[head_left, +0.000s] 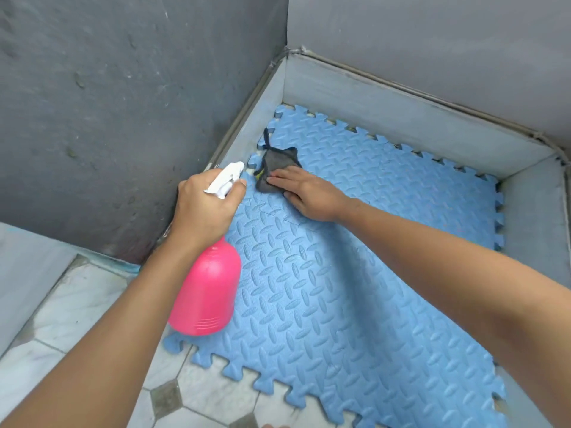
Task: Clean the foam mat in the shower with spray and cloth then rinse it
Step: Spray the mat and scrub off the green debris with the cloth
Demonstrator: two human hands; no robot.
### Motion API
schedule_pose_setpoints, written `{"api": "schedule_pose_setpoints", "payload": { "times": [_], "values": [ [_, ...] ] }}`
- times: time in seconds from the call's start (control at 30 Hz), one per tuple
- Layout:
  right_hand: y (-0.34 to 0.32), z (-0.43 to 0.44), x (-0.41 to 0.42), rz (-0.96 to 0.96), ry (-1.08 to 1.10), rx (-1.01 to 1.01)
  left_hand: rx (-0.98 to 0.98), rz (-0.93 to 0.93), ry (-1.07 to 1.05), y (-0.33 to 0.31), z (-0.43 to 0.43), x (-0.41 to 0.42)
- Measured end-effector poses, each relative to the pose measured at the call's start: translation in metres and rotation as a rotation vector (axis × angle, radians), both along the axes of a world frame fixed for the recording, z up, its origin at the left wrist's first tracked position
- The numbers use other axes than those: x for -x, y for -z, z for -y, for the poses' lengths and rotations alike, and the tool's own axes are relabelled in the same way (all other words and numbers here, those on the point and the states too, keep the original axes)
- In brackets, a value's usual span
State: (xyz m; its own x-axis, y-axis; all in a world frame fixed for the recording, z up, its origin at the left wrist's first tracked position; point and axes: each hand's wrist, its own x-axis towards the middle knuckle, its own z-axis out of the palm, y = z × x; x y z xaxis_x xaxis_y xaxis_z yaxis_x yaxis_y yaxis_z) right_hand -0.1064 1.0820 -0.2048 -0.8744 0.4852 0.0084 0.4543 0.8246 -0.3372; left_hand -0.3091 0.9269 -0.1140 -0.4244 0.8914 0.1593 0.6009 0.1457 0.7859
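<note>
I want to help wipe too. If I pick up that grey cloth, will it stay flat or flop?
Probably flop: the grey cloth lies crumpled, corners sticking out, under the right hand. Likely light, being small beside that hand. Maybe damp, since the left hand holds a spray bottle, though I can't see wetness.

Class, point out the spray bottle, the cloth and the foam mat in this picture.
spray bottle [206, 291], head view, on its pink body.
cloth [275, 162], head view, on its grey middle.
foam mat [355, 304], head view, on bare blue tread.
</note>
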Motion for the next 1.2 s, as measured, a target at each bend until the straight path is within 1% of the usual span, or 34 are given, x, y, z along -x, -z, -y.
{"api": "schedule_pose_setpoints", "payload": {
  "times": [0.03, 0.07, 0.17, 0.23, 0.27, 0.3, 0.37, 0.4, 0.47, 0.57, 0.6, 0.63, 0.67, 0.7, 0.73, 0.83, 0.87, 0.9, 0.93, 0.97, 1.03, 1.1, 1.17, 1.2],
  "values": [
    [0.0, -0.013, -0.021, 0.015, 0.07, -0.04, 0.005, 0.016, 0.002, 0.0, 0.001, 0.0],
    [-0.001, -0.029, -0.043, 0.015, 0.185, -0.072, 0.009, 0.034, 0.003, -0.001, 0.002, 0.0],
    [0.0, -0.072, -0.1, 0.039, 0.635, -0.063, 0.013, 0.039, -0.001, 0.001, 0.001, 0.0],
    [-0.001, -0.067, -0.103, 0.088, 0.833, -0.039, 0.016, 0.023, -0.014, 0.002, -0.002, -0.003],
    [-0.002, -0.052, -0.09, 0.098, 0.854, -0.034, 0.023, 0.023, -0.015, 0.001, -0.002, -0.005],
    [-0.002, -0.032, -0.072, 0.09, 0.824, -0.039, 0.033, 0.03, -0.015, 0.001, -0.003, -0.005],
    [-0.004, 0.018, -0.033, 0.053, 0.67, -0.032, 0.05, 0.049, -0.014, -0.002, -0.001, -0.005],
    [-0.004, 0.045, -0.017, 0.047, 0.558, -0.01, 0.055, 0.062, -0.014, -0.003, 0.001, -0.004],
    [-0.003, 0.095, 0.0, 0.04, 0.259, 0.05, 0.057, 0.081, -0.018, -0.006, 0.005, -0.003],
    [-0.009, 0.144, -0.021, 0.115, -0.244, 0.121, 0.052, 0.121, -0.028, -0.012, 0.01, -0.006],
    [-0.013, 0.144, -0.039, 0.156, -0.346, 0.124, 0.063, 0.128, -0.032, -0.014, 0.011, -0.007],
    [-0.015, 0.135, -0.06, 0.184, -0.384, 0.102, 0.075, 0.132, -0.034, -0.015, 0.01, -0.009],
    [-0.016, 0.12, -0.084, 0.208, -0.346, 0.082, 0.087, 0.131, -0.036, -0.016, 0.009, -0.01],
    [-0.016, 0.102, -0.11, 0.225, -0.227, 0.062, 0.093, 0.124, -0.036, -0.017, 0.009, -0.012],
    [-0.015, 0.082, -0.137, 0.229, -0.029, 0.044, 0.102, 0.114, -0.033, -0.018, 0.008, -0.013],
    [-0.009, 0.037, -0.234, 0.268, 0.728, -0.026, 0.107, 0.138, 0.052, -0.019, 0.01, -0.021],
    [-0.008, 0.034, -0.264, 0.318, 0.933, -0.009, 0.111, 0.141, 0.099, -0.019, 0.013, -0.026],
    [-0.008, 0.036, -0.287, 0.357, 1.073, 0.027, 0.115, 0.129, 0.15, -0.019, 0.016, -0.033],
    [-0.009, 0.041, -0.302, 0.389, 1.147, 0.069, 0.125, 0.103, 0.2, -0.019, 0.018, -0.041],
    [-0.01, 0.047, -0.31, 0.388, 1.173, 0.089, 0.138, 0.074, 0.247, -0.018, 0.02, -0.05],
    [-0.015, 0.054, -0.304, 0.314, 1.188, 0.123, 0.188, -0.019, 0.303, -0.016, 0.025, -0.066],
    [-0.021, 0.053, -0.284, 0.246, 1.203, 0.161, 0.296, -0.095, 0.283, -0.01, 0.032, -0.072],
    [-0.024, 0.053, -0.258, 0.198, 1.149, 0.165, 0.408, -0.108, 0.217, -0.004, 0.042, -0.069],
    [-0.023, 0.053, -0.245, 0.171, 1.108, 0.164, 0.434, -0.106, 0.177, -0.002, 0.047, -0.066]
  ]
}}
